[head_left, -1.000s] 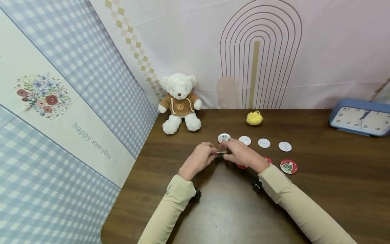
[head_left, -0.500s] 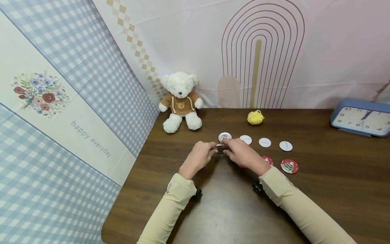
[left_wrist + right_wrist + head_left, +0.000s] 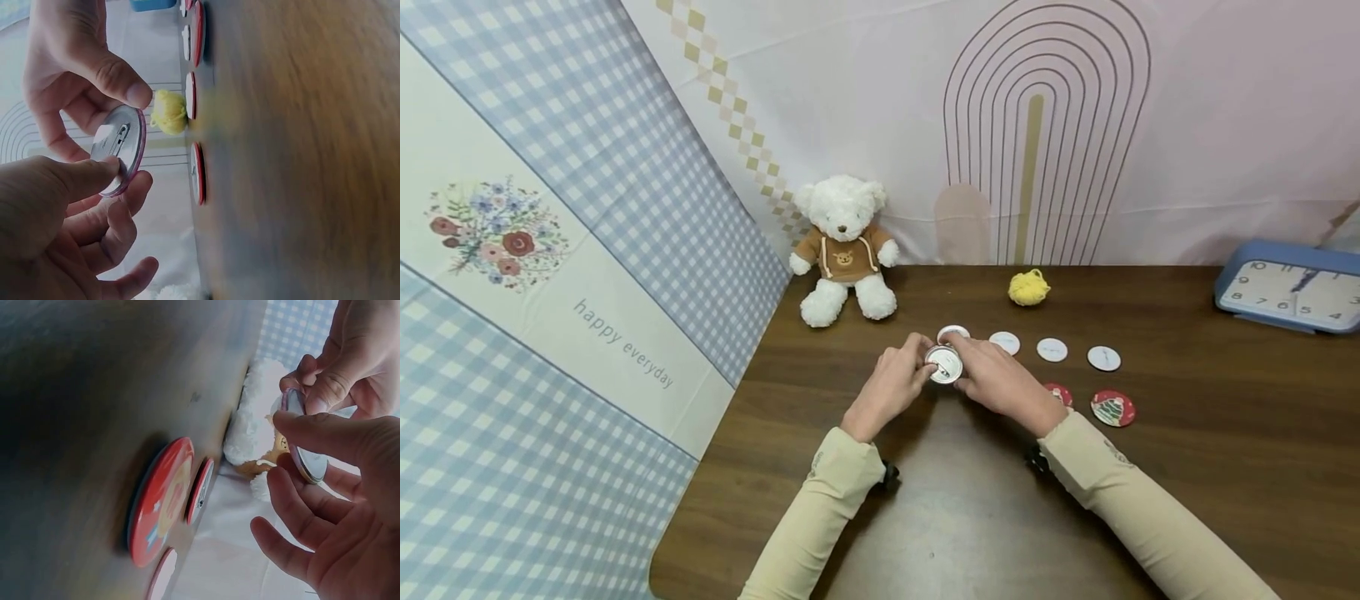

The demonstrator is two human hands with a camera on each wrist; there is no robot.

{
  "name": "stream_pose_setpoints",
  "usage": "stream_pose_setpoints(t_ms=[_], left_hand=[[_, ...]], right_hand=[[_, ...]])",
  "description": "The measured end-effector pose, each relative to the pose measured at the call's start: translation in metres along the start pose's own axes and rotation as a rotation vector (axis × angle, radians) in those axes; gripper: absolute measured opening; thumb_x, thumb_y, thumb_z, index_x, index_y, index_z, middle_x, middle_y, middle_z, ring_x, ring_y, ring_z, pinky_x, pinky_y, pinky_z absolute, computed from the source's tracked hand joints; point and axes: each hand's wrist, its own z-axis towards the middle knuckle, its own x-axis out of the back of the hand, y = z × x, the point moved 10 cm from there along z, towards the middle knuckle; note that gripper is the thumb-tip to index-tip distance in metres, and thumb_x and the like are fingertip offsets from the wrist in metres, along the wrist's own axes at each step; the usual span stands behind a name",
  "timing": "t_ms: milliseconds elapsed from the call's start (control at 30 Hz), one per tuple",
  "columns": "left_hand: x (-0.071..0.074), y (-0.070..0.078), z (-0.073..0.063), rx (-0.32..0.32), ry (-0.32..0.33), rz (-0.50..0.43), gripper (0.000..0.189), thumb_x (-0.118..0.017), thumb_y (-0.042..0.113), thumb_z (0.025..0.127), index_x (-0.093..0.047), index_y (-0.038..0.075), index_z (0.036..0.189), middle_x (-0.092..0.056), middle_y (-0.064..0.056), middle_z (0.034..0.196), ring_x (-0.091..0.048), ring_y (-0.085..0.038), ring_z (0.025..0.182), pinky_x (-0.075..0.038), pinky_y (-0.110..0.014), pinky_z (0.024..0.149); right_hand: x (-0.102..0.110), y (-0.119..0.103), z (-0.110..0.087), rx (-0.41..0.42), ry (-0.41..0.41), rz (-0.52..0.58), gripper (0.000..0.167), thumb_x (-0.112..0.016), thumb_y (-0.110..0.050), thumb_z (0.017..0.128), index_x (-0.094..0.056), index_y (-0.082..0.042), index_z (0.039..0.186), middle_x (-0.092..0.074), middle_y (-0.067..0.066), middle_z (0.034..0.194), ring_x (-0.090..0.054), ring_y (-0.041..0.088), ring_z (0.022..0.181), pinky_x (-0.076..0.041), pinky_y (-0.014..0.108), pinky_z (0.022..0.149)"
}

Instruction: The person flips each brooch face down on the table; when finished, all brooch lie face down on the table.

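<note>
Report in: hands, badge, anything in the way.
Left hand and right hand both holding badge. Badge raised, its pin showing. One white badge close behind, partly hidden; nothing seen blocking.

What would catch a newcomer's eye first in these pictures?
Probably the white teddy bear in its brown hoodie, sitting at the back left of the table. The yellow ball near the back edge and the blue clock at the far right come next. In front, the person's left grip and right grip hold a round badge, pin side showing.
</note>
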Motion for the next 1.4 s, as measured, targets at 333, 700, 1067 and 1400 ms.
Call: stream_pose_setpoints(t_ms=[333, 700, 1067, 1400], left_hand=[[-0.012, -0.002, 0.0, 0.051, -0.078, -0.022, 0.025, -0.067, 0.01, 0.098, -0.059, 0.005, 0.121, -0.071, -0.004, 0.085, -0.064, -0.014, 0.072, -0.049, -0.03, 0.068], [-0.03, 0.003, -0.001, 0.029, -0.2, 0.183, 0.052, -0.079, 0.019, 0.087, -0.056, 0.006, 0.132, -0.064, -0.011, 0.115, -0.064, -0.027, 0.104, -0.048, -0.048, 0.086], [-0.043, 0.003, -0.005, 0.067, -0.231, 0.339, 0.056, -0.083, 0.027, 0.085, -0.061, 0.011, 0.133, -0.054, -0.008, 0.115, -0.052, -0.026, 0.107, -0.041, -0.04, 0.083], [-0.049, -0.003, -0.005, 0.093, -0.262, 0.306, 0.051, -0.084, 0.029, 0.084, -0.065, 0.01, 0.128, -0.056, -0.007, 0.113, -0.054, -0.025, 0.104, -0.038, -0.039, 0.079]], right_hand=[[0.0, 0.002, -0.002, 0.01, -0.019, -0.166, 0.059, -0.09, -0.012, 0.073, -0.062, 0.0, 0.123, -0.063, 0.014, 0.097, -0.06, 0.027, 0.073, -0.05, 0.045, 0.064], [-0.007, 0.01, -0.002, -0.029, -0.094, -0.194, 0.045, -0.088, -0.022, 0.07, -0.069, -0.003, 0.105, -0.056, 0.008, 0.092, -0.057, 0.026, 0.079, -0.048, 0.045, 0.066], [-0.019, 0.012, -0.003, -0.061, -0.168, -0.202, 0.045, -0.087, -0.024, 0.069, -0.072, -0.005, 0.107, -0.065, 0.009, 0.096, -0.06, 0.031, 0.089, -0.05, 0.046, 0.066], [-0.031, 0.017, -0.001, -0.089, -0.238, -0.197, 0.035, -0.087, -0.025, 0.071, -0.072, -0.006, 0.096, -0.064, 0.007, 0.093, -0.058, 0.028, 0.086, -0.048, 0.045, 0.067]])
